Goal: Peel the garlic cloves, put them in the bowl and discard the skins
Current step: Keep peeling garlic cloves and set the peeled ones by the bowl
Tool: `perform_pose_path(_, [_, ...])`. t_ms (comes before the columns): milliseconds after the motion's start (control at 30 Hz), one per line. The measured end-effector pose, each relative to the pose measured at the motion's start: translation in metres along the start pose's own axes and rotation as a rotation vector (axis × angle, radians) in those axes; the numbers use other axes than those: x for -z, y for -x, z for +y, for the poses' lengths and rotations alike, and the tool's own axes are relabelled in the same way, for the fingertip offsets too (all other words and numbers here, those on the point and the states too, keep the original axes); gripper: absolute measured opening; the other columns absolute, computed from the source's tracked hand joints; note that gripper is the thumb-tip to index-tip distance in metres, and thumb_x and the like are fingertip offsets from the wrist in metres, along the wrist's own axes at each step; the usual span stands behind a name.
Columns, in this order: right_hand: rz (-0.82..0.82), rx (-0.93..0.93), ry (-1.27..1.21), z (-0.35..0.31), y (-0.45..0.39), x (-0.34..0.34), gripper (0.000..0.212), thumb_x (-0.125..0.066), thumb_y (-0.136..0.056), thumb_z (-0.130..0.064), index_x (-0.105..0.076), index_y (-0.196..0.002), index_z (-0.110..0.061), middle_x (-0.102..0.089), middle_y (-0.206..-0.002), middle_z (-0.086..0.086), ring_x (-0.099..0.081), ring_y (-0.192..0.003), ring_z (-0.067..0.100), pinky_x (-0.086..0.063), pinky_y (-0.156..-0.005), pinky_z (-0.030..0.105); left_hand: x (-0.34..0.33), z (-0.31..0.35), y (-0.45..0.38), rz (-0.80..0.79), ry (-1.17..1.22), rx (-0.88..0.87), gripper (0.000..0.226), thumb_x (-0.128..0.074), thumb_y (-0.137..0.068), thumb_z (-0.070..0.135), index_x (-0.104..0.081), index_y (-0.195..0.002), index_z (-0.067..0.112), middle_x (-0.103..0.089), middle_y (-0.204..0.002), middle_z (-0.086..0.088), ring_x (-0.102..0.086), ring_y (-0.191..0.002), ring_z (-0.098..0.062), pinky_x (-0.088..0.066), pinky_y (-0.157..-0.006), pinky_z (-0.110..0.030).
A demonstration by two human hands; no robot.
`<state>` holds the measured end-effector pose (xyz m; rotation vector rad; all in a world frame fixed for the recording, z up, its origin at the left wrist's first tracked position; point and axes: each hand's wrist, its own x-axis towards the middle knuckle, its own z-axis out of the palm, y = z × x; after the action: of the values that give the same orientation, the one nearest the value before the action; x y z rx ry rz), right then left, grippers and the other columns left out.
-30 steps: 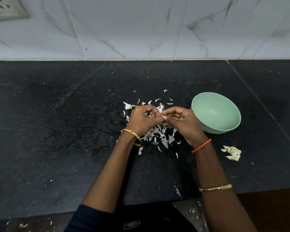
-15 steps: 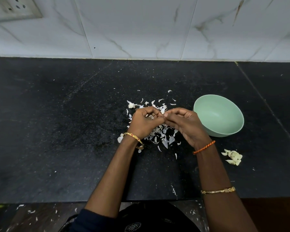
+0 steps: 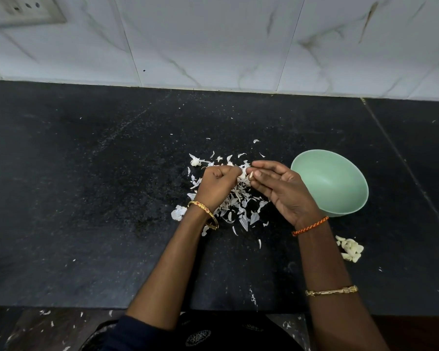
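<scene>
Black stone is stretching across my view as the worktop (image 3: 86, 198), backed by white marbled wall tiles (image 3: 213, 41) with a switch plate (image 3: 18, 8) at the upper left. Moving rightward, I am seeing my left hand (image 3: 217, 186) curling into a loose fist over a scatter of papery skins (image 3: 238, 211), its fingertips pinching a garlic clove (image 3: 242, 174). My right hand (image 3: 279, 188) is meeting it from the other side, fingers half bent, thumb and forefinger gripping the same clove. Just beside that hand, a pale green bowl (image 3: 340, 198) is sitting tilted on the worktop. Nearer the front edge, further right, a small heap of peeled cloves (image 3: 350, 248) is lying apart from the bowl.
</scene>
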<state>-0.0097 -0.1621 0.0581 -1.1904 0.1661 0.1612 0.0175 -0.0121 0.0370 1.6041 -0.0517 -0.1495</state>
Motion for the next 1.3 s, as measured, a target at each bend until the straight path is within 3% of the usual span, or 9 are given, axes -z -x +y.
perform_pose_path(167, [0.054, 0.011, -0.012, 0.000, -0.005, -0.002, 0.022, -0.061, -0.083, 0.012, -0.064, -0.099, -0.001, -0.073, -0.088, 0.011, -0.071, -0.081, 0.017, -0.057, -0.072, 0.022, 0.001, -0.006, -0.010, 0.005, -0.077, -0.069, 0.026, -0.065, -0.086, 0.002, -0.054, -0.063, 0.009, -0.050, -0.062, 0.002, -0.043, -0.050, 0.002, -0.039, -0.053, -0.012])
perform_pose_path(267, [0.094, -0.002, 0.002, 0.002, -0.012, -0.005, 0.018, -0.061, -0.083, 0.012, -0.064, -0.098, 0.000, -0.073, -0.085, 0.012, -0.071, -0.080, 0.017, -0.058, -0.073, 0.023, 0.004, -0.005, -0.015, -0.003, -0.138, -0.048, 0.009, -0.068, -0.083, 0.003, -0.063, -0.081, 0.010, -0.058, -0.076, 0.003, -0.050, -0.053, 0.000, -0.041, -0.050, -0.013])
perform_pose_path(333, [0.121, -0.034, 0.011, 0.005, -0.017, -0.008, 0.015, -0.060, -0.085, 0.011, -0.064, -0.096, 0.003, -0.072, -0.084, 0.012, -0.071, -0.080, 0.017, -0.058, -0.073, 0.023, 0.004, -0.003, -0.017, -0.006, -0.211, -0.030, 0.010, -0.069, -0.083, 0.004, -0.065, -0.088, 0.012, -0.059, -0.081, 0.002, -0.055, -0.052, -0.005, -0.043, -0.047, -0.015])
perform_pose_path(567, [0.073, -0.115, 0.118, 0.010, -0.020, -0.008, 0.011, -0.065, -0.082, 0.007, -0.069, -0.087, -0.002, -0.073, -0.086, 0.006, -0.070, -0.084, 0.012, -0.057, -0.077, 0.021, 0.004, -0.004, -0.016, 0.099, -0.506, -0.105, 0.010, -0.070, -0.079, 0.006, -0.072, -0.076, 0.015, -0.061, -0.068, 0.012, -0.051, -0.054, 0.001, -0.042, -0.052, -0.009])
perform_pose_path(767, [0.126, -0.153, 0.094, 0.012, -0.020, -0.010, 0.005, -0.070, -0.081, 0.001, -0.067, -0.082, -0.002, -0.071, -0.083, 0.009, -0.069, -0.077, 0.013, -0.057, -0.068, 0.020, 0.002, 0.000, -0.010, 0.153, -0.596, -0.136, 0.006, -0.076, -0.075, 0.017, -0.077, -0.080, 0.020, -0.068, -0.072, 0.009, -0.065, -0.070, -0.010, -0.054, -0.066, -0.028])
perform_pose_path(933, [0.146, -0.197, 0.060, 0.009, -0.019, -0.012, 0.009, -0.063, -0.084, 0.010, -0.063, -0.083, 0.001, -0.067, -0.076, 0.011, -0.067, -0.062, 0.010, -0.058, -0.065, 0.021, 0.002, -0.005, -0.005, 0.151, -0.453, -0.004, 0.005, -0.073, -0.079, 0.015, -0.076, -0.082, 0.018, -0.073, -0.080, 0.004, -0.067, -0.067, -0.012, -0.057, -0.070, -0.033])
perform_pose_path(1133, [0.019, -0.244, -0.071, 0.010, -0.007, -0.007, 0.016, -0.053, -0.086, 0.016, -0.064, -0.095, 0.009, -0.071, -0.081, 0.013, -0.070, -0.073, 0.012, -0.058, -0.074, 0.020, 0.005, -0.008, 0.003, 0.166, -0.423, 0.112, 0.018, -0.070, -0.084, 0.021, -0.071, -0.067, 0.014, -0.071, -0.067, -0.006, -0.057, -0.045, -0.004, -0.044, -0.051, -0.016])
perform_pose_path(1300, [0.039, -0.242, -0.114, 0.013, 0.006, -0.002, 0.014, -0.055, -0.085, 0.015, -0.065, -0.091, 0.007, -0.072, -0.078, 0.012, -0.071, -0.078, 0.016, -0.058, -0.077, 0.022, -0.001, -0.014, 0.009, 0.295, -0.351, 0.133, 0.039, -0.072, -0.081, 0.026, -0.053, -0.049, 0.016, -0.057, -0.053, 0.002, -0.049, -0.050, -0.010, -0.045, -0.058, -0.025])
